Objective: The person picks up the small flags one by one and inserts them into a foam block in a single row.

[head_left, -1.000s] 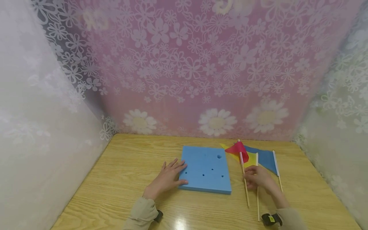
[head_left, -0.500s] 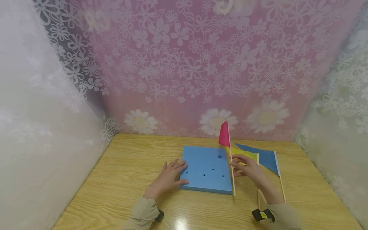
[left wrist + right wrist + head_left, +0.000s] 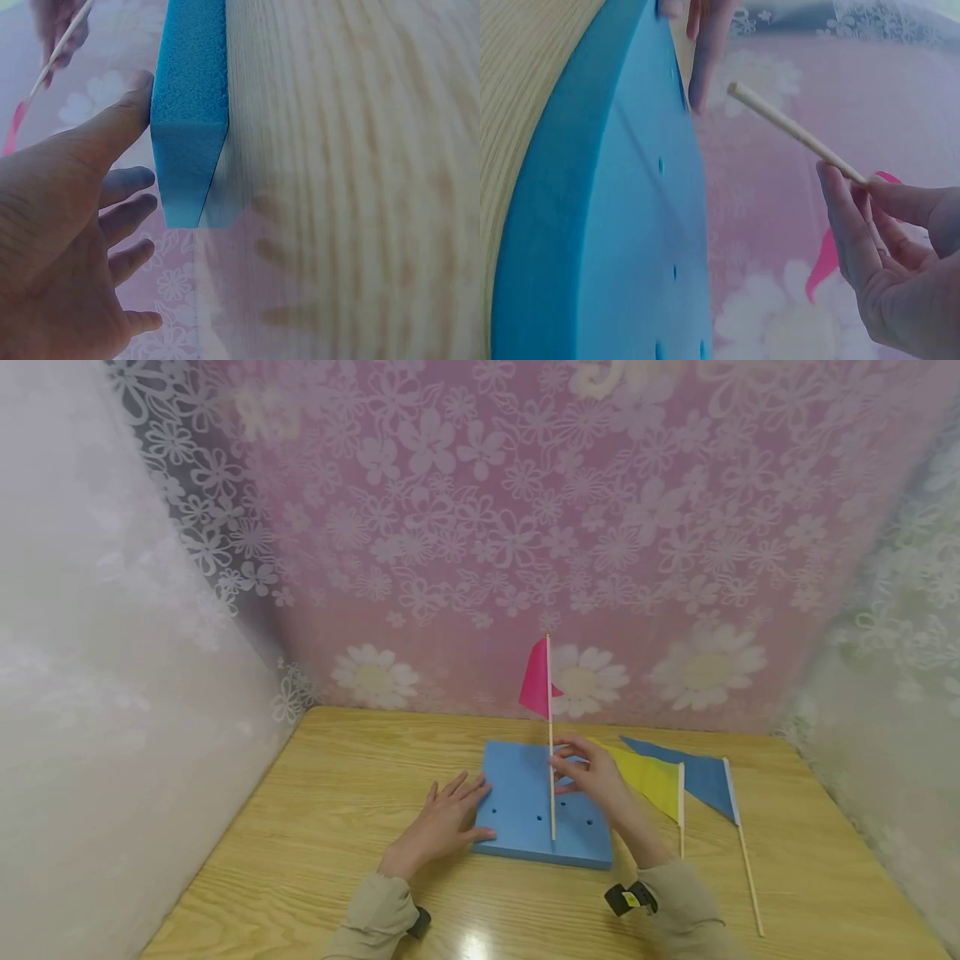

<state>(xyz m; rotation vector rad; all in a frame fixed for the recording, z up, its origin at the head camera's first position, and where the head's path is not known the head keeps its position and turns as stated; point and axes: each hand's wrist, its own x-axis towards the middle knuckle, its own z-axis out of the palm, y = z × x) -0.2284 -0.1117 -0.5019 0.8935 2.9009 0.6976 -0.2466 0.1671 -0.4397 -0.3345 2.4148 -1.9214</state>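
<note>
Between thumb and fingers my right hand [image 3: 595, 777] pinches the wooden stick of a pink flag [image 3: 536, 681], upright in the head view. In the right wrist view the stick's [image 3: 780, 120] lower end is apart from the blue foam block [image 3: 641, 225], above its face. That thick square block lies flat on the table and has several small holes [image 3: 539, 817] in its top. My left hand [image 3: 442, 822] lies at the block's left edge with fingers spread and straight. The left wrist view shows its thumb and fingertips touching the foam block [image 3: 187, 75].
Right of the block lie a yellow flag [image 3: 651, 781] and a blue flag [image 3: 708, 781] on sticks, the right forearm partly over the yellow one's side. The wooden table [image 3: 315, 860] meets a floral curtain [image 3: 450, 568] at the back, with pale fabric on both sides.
My right hand has lifted the pink flag from beside the yellow one, turned it upright and carried it left over the blue block. The left hand has stayed on the block's edge.
</note>
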